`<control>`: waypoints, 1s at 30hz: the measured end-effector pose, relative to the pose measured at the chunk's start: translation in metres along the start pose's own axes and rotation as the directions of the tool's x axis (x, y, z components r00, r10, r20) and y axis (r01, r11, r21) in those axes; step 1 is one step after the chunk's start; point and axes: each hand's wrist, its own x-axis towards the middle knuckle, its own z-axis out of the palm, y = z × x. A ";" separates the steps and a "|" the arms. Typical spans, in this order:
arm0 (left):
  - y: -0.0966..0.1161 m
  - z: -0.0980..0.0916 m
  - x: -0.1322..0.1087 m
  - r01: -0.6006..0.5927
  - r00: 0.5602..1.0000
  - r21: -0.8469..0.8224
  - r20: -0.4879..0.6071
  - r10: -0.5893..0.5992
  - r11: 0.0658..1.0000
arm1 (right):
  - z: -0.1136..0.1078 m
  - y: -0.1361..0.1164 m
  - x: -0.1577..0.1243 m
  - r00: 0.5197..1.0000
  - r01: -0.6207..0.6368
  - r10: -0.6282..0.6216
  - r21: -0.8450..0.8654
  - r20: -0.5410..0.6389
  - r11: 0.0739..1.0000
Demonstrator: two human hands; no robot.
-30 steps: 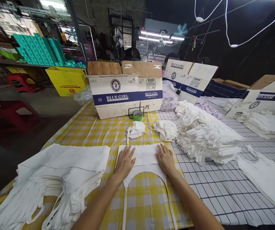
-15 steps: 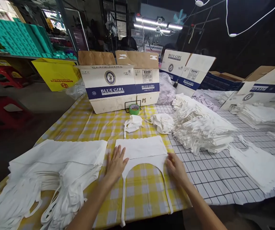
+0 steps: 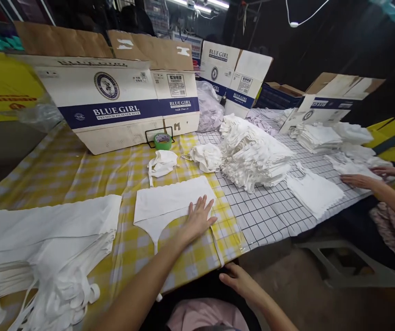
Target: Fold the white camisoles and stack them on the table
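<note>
A white camisole (image 3: 173, 197) lies folded on the yellow checked cloth, its straps pointing toward me. My left hand (image 3: 199, 220) rests flat on its right part, fingers spread. Low at the table's front edge, my right hand (image 3: 240, 280) is beside the end of the right strap (image 3: 217, 246), thumb and forefinger apart; I cannot tell if it touches the strap. To the left is a thick stack of white camisoles (image 3: 49, 230) with straps hanging loose. Just beyond the folded one sits a small crumpled white piece (image 3: 163, 163).
Behind stand a large beer carton (image 3: 115, 101) and a roll of green tape (image 3: 163, 141). A heap of white garments (image 3: 256, 151) and a single white top (image 3: 314, 191) lie on the grid cloth (image 3: 256, 220). Another person's hands (image 3: 359, 180) work at the far right.
My view has turned right. My left hand has crossed from the camisole's left side to its right side. My right hand has dropped from the camisole's right edge to the table edge.
</note>
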 end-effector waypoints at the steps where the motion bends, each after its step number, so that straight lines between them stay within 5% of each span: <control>1: 0.002 0.005 -0.001 -0.008 1.000 0.002 0.019 0.008 1.000 | 0.002 0.001 -0.001 0.999 0.005 -0.008 0.063 0.043 0.998; 5: -0.002 0.014 -0.007 -0.060 0.998 0.050 0.003 0.060 0.997 | -0.021 -0.001 -0.019 0.993 -0.038 0.019 0.158 0.120 0.987; 9: -0.006 0.012 -0.008 -0.075 0.997 0.050 0.008 0.075 0.996 | -0.072 -0.016 -0.041 0.998 -0.022 0.017 -0.080 -0.067 0.997; 14: -0.006 0.012 -0.008 -0.073 0.997 0.047 0.003 0.073 0.996 | -0.116 -0.042 -0.052 0.896 0.044 -0.260 -0.510 -0.360 0.859; 20: -0.002 0.005 -0.011 -0.068 0.997 0.015 -0.022 0.069 0.998 | -0.121 -0.076 -0.060 0.825 0.193 -0.462 -0.607 -0.325 0.771; 25: 0.027 -0.016 -0.023 -0.104 0.993 -0.310 0.021 0.116 0.945 | -0.126 -0.099 -0.047 0.782 0.309 -0.560 -0.610 -0.274 0.730; 30: 0.070 -0.049 -0.035 -0.056 0.975 -0.773 0.094 0.200 0.633 | -0.130 -0.122 -0.018 0.758 0.346 -0.610 -0.649 -0.233 0.678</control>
